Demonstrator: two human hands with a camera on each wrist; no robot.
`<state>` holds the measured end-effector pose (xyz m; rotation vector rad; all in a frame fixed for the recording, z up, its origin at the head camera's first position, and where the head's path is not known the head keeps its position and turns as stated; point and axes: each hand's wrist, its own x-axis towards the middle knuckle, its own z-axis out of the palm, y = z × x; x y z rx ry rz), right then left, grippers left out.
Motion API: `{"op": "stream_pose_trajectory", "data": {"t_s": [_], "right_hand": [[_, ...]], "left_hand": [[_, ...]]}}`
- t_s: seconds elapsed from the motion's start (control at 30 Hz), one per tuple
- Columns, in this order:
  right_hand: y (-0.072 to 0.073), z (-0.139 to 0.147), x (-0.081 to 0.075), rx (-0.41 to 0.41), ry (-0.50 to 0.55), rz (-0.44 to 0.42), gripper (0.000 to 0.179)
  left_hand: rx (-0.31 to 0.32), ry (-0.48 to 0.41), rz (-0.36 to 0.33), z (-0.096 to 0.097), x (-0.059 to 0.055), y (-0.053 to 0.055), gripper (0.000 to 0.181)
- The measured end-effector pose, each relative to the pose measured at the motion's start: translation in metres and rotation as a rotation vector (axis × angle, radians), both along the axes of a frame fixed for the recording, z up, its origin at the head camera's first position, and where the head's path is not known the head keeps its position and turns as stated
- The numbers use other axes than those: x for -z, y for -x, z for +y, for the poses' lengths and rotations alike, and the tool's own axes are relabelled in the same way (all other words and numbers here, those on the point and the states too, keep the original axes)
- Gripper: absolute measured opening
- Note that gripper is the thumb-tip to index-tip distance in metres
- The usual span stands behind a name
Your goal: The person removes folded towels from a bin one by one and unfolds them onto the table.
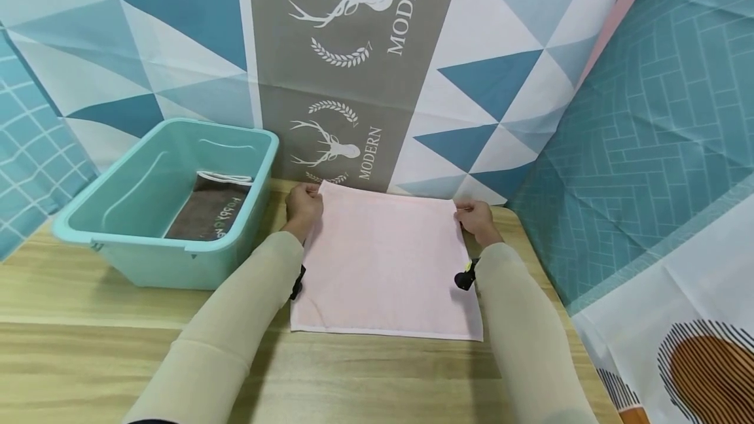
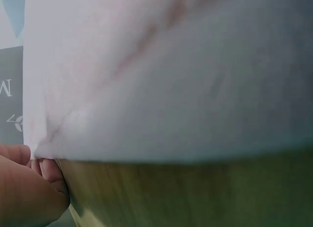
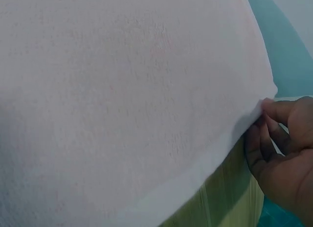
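Observation:
A pale pink towel (image 1: 389, 260) is spread out as a near square, its near edge lying over the wooden table. My left hand (image 1: 304, 207) pinches its far left corner. At the far right corner my right hand (image 1: 476, 220) pinches the cloth. In the left wrist view the thumb and fingers of the left hand (image 2: 29, 185) grip the towel's edge, with a diagonal crease running across the cloth. The right wrist view shows the right hand (image 3: 286, 148) holding the corner between thumb and fingertip, the fabric stretching away from it.
A teal plastic tub (image 1: 159, 241) stands on the table (image 1: 330, 378) to the left. Inside it lies a folded dark brown cloth (image 1: 206, 208) with lettering and a white edge. Patterned sheets (image 1: 347, 90) hang behind and to the right of the table.

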<state>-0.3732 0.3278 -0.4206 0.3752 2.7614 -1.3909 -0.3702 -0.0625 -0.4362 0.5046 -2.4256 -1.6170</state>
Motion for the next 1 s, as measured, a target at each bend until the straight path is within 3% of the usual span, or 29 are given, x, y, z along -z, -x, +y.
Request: {"op": "stream_pose_trajectory", "data": {"t_s": [0.27,0.47,0.8,1.0], "right_hand": [[-0.011,0.006,-0.005,-0.012,0.046,0.002,0.041],[-0.015,0.005,-0.012,-0.016,0.086,0.023,0.040],[-0.013,0.002,-0.030,-0.092,0.071,0.060,0.039],[-0.016,-0.011,-0.046,-0.172,0.110,0.086,0.040]], "left_hand": [[-0.001,0.016,0.026,-0.001,-0.005,-0.004,0.028],[0.007,0.007,0.093,0.001,-0.015,-0.009,0.024],[0.058,-0.049,0.112,0.009,-0.044,-0.019,0.027],[0.077,-0.090,0.197,0.022,-0.064,-0.023,0.029]]}}
